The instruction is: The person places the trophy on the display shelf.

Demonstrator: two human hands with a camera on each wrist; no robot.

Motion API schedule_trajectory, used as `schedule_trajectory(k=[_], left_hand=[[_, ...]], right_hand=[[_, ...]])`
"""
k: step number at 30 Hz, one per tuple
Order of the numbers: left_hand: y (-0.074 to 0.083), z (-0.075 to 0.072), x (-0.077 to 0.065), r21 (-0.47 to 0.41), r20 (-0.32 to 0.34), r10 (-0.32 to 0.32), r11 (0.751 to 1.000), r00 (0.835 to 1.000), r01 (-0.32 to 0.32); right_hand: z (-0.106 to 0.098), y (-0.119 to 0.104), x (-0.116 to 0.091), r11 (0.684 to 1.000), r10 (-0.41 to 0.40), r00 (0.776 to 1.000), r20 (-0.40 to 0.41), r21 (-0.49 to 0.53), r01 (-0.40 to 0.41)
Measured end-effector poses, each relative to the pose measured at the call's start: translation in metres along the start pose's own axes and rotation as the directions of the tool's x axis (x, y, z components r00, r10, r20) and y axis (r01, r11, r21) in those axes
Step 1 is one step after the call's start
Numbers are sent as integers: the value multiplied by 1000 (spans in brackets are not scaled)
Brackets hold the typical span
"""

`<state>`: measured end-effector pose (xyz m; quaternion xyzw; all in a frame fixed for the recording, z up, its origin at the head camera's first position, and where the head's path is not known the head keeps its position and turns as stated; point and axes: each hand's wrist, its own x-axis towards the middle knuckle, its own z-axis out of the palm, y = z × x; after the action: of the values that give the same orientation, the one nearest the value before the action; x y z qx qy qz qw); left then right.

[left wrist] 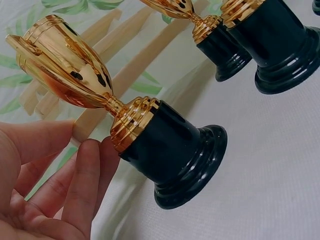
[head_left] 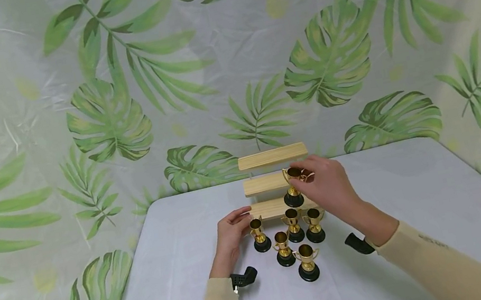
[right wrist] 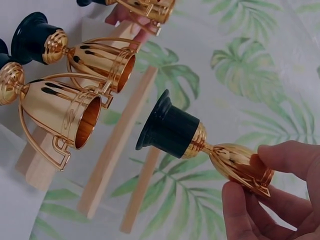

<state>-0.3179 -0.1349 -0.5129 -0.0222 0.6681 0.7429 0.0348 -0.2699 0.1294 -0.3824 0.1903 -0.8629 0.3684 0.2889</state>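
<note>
My right hand [head_left: 329, 182] pinches a small gold trophy cup [right wrist: 235, 162] by its bowl, thumb on one side and fingers on the other. This trophy hangs upright, its black base in front of the tiered wooden stand [head_left: 266, 184]. At the stand's left side, my left hand [head_left: 231, 234] pinches the end of the lowest board [left wrist: 87, 124] between thumb and fingers. Right beside that hand stands another trophy [left wrist: 165, 142], partly covering the fingers in the left wrist view.
Several more gold trophies with black bases stand upright before the stand, among them a front one [head_left: 308, 266] and a right one [head_left: 314, 228]. They sit on a white-covered table [head_left: 169, 291]. A leaf-printed curtain [head_left: 244, 63] hangs behind the table.
</note>
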Motion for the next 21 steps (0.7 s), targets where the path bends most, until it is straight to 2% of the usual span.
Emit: schedule_trajectory(k=[4,21], left_hand=[[-15,-2,12,-3,-30,4,1000,1000,-4],[-14,-2,11,-8,-9,9,1000,1000,-9]], right_hand=[[3,2,7,1000,-9,1000,-1,8,9],[15,7,45,999,-41,999,-2,-33,41]])
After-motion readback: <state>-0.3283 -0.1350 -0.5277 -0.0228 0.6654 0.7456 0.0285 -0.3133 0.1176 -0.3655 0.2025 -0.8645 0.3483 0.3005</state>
